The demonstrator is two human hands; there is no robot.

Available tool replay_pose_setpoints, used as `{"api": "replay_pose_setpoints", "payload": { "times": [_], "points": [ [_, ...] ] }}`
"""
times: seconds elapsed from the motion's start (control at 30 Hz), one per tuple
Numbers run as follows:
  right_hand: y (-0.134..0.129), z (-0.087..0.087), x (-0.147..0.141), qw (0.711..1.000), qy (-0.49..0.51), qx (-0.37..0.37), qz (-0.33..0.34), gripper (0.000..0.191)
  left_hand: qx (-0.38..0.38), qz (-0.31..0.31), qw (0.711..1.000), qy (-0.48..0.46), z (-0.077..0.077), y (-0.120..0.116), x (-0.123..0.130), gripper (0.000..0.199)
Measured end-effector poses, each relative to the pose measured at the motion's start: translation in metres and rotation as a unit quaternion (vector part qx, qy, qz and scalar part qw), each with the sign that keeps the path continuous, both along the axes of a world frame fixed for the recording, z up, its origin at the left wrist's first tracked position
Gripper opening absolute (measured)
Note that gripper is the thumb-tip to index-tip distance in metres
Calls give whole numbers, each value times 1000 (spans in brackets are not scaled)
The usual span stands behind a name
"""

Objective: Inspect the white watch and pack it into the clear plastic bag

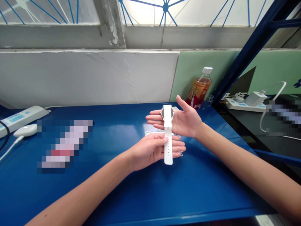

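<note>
A wristwatch (167, 125) with a white strap hangs lengthwise across both hands above the blue table. My left hand (150, 150) is palm up, its thumb pressing the lower, holed part of the strap against its fingers. Farther back, my right hand (181, 122) is open with palm up, fingers flat and thumb raised. The watch's round case lies over those fingers, its dial mostly covered by the strap. Behind the hands, a white-edged item (147, 133) on the table is mostly hidden, so its kind is unclear.
A blue table (113, 188) spans the front, with a pixelated object (68, 141) on it. Far left are a power strip (25, 117) and a white cabled device (25, 130). A drink bottle (199, 88) leans back right, near a blue metal post (244, 53) and a plugged-in charger (256, 98).
</note>
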State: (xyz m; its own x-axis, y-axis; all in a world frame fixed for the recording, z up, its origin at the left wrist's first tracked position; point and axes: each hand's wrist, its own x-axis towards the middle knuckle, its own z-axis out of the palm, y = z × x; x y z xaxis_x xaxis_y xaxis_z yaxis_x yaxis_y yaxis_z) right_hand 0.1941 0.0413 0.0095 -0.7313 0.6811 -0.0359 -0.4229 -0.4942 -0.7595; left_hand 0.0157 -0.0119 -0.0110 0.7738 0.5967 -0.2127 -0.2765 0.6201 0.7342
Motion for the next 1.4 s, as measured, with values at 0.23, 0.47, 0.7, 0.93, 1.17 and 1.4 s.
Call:
{"api": "replay_pose_setpoints", "payload": {
  "times": [0.23, 0.47, 0.7, 0.93, 1.17, 1.4],
  "points": [
    [-1, 1, 2, 1000, 5, 18, -6, 88, -10, 18, 1000, 11, 2, 0, 1, 30],
    [-1, 1, 2, 999, 14, 30, -2, 85, -22, 21, 999, 12, 3, -1, 3, 30],
    [0, 0, 2, 999, -5, 31, -10, 84, -72, 15, 997, -11, 3, 2, 1, 36],
    [0, -1, 2, 999, -6, 39, -6, 83, -93, -7, 993, -69, 2, 5, -4, 55],
    [2, -4, 2, 999, -7, 48, -14, 83, -122, 4, 990, -76, 8, 2, -4, 80],
    [1, -3, 2, 998, -12, 48, -26, 83, -116, -1, 990, -82, 8, 2, -4, 80]
  ]
}}
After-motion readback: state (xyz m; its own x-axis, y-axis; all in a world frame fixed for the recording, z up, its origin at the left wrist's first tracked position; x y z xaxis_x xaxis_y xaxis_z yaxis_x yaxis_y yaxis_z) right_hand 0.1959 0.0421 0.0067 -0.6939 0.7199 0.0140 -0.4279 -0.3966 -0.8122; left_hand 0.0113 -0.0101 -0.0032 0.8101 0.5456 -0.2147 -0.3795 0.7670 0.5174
